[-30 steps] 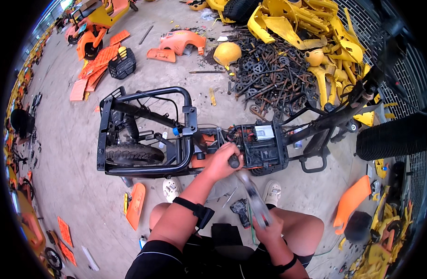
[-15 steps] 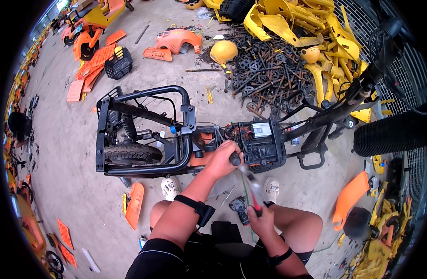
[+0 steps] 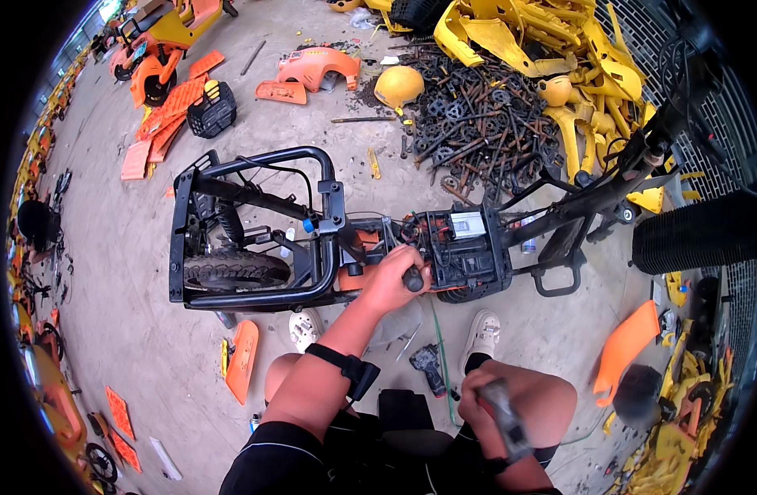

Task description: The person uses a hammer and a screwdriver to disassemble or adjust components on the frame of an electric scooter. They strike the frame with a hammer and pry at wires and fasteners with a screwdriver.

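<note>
A stripped black scooter frame (image 3: 312,295) lies across the floor in front of me. My left hand (image 3: 392,276) is closed around a tool with a dark round butt (image 3: 413,279), which points up at me. Its working end is hidden under the hand, beside the open battery bay (image 3: 469,268) in the frame's middle. Near my right knee, my right hand (image 3: 476,396) grips a hammer (image 3: 504,421) with a red handle. The hammer's grey head is smeared by motion and lies over my right forearm.
A cordless drill (image 3: 428,369) and a green cord (image 3: 441,342) lie between my feet. Orange panels (image 3: 242,363) are scattered around. Beyond the frame are a heap of rusty cranks and sprockets (image 3: 486,124) and yellow body panels (image 3: 519,37). A black ribbed cylinder (image 3: 696,231) stands at right.
My right hand has swung the hammer away from the butt of the left-hand tool, back toward my body and to the right. The left hand stays in nearly the same place.
</note>
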Motion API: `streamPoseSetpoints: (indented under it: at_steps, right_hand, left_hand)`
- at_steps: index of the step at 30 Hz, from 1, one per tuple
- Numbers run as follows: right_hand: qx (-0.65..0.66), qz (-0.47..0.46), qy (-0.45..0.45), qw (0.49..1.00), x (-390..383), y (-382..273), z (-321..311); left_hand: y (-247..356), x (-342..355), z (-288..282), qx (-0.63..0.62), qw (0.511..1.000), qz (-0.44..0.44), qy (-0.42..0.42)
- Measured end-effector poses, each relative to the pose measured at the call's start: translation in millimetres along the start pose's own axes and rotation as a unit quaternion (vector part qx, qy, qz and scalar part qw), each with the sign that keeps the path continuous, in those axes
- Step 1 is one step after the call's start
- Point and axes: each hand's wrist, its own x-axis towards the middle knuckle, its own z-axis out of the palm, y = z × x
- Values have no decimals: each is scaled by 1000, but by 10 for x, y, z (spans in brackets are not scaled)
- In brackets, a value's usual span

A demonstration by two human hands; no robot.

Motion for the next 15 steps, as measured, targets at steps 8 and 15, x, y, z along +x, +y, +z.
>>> streamPoseSetpoints:
  at_steps: [8,15]
  right_hand:
    - [-119,-23,-46,992,237,-542,3]
    - [-107,-45,-23,993,177,-440,110]
  left_hand:
    - [-2,-26,-102,0,1000,-21,15]
    - [-11,-27,-85,-3,1000,13,0]
